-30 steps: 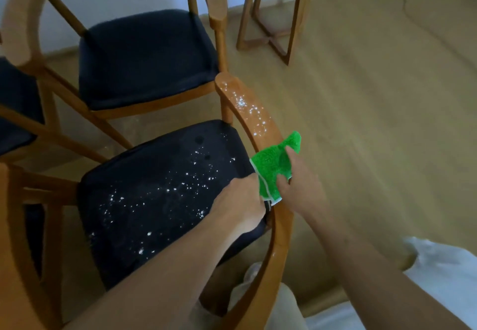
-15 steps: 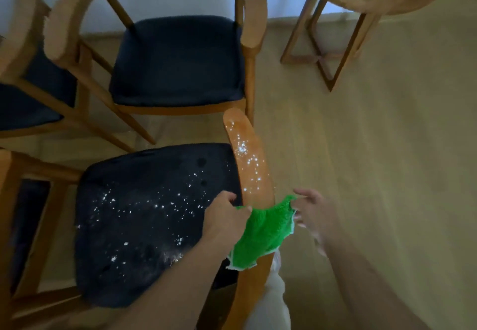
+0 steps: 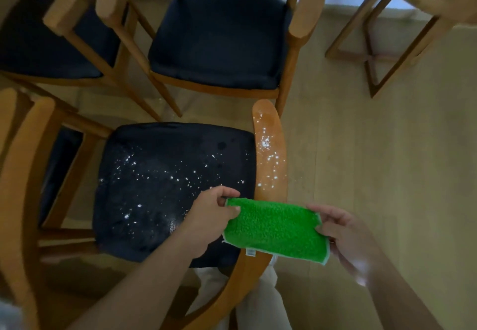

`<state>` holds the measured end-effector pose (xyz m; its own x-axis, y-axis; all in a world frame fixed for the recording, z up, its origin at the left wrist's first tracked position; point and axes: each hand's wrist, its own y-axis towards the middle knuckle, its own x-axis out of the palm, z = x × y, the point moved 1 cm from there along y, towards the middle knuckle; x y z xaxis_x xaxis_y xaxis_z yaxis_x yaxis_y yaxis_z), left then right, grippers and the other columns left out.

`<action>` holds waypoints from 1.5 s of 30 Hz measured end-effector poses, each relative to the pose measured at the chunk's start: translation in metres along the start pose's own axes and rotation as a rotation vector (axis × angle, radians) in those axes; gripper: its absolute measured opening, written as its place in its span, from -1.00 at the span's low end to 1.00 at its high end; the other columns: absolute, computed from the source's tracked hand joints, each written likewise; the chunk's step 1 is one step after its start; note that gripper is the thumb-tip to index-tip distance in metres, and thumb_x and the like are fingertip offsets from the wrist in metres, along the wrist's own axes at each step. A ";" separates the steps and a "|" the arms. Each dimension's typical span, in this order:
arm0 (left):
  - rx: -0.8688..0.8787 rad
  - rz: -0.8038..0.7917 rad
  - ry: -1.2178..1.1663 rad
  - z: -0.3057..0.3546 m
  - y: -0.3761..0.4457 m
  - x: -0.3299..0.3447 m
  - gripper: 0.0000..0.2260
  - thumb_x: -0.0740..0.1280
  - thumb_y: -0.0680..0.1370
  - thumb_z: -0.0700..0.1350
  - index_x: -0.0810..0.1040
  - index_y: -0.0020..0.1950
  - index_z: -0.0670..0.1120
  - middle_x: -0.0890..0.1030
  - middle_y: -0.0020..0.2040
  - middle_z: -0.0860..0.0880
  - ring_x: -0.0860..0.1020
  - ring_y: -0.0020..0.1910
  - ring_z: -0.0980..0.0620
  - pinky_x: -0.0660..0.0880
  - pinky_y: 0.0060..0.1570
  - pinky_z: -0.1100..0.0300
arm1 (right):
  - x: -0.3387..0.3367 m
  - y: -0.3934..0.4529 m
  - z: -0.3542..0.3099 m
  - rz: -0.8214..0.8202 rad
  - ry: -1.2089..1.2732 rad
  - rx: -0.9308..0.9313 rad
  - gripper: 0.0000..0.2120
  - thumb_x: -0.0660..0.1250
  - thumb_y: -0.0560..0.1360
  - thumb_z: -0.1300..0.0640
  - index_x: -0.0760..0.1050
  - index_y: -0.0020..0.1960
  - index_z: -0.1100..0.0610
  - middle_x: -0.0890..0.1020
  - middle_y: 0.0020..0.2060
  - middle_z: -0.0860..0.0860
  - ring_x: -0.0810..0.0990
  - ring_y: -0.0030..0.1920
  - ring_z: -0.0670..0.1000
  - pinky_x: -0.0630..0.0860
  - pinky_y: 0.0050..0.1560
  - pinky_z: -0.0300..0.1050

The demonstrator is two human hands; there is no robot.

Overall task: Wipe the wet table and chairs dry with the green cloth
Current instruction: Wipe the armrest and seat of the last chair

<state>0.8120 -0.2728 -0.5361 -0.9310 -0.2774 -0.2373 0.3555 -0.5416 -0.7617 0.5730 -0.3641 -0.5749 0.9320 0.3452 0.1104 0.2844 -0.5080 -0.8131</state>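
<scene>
— Cloth?
— green cloth [image 3: 275, 230], spread flat; left hand [image 3: 211, 216] pinches its left edge, right hand [image 3: 346, 236] clamps the right edge, over the wet armrest [image 3: 271, 148].
— Room?
— Droplet-speckled seat [image 3: 167, 179] beyond the left hand; bare floor [image 3: 387, 161] beyond the right.

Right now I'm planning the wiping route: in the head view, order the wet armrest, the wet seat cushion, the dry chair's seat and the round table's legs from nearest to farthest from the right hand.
1. Wet armrest, just up-left of the right hand.
2. Wet seat cushion, farther left.
3. Table legs and dry chair's seat, both far ahead; too close to call.
</scene>
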 end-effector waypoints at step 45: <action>0.375 0.135 0.064 0.025 0.088 0.040 -0.52 0.24 0.58 -0.24 0.32 0.46 0.09 0.54 0.17 0.22 0.53 0.03 0.33 0.51 0.03 0.38 | 0.109 0.102 -0.058 0.344 -0.800 -0.538 -0.57 0.27 0.44 -0.27 0.33 0.04 0.06 0.54 -0.23 -0.02 0.54 -0.33 -0.10 0.38 -0.46 -0.24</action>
<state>0.8078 -0.3512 -0.5974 -0.8731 -0.3221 -0.3661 0.4692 -0.7591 -0.4512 0.7166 -0.4240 -0.6124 0.6151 0.4394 -0.6547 0.2767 -0.8978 -0.3426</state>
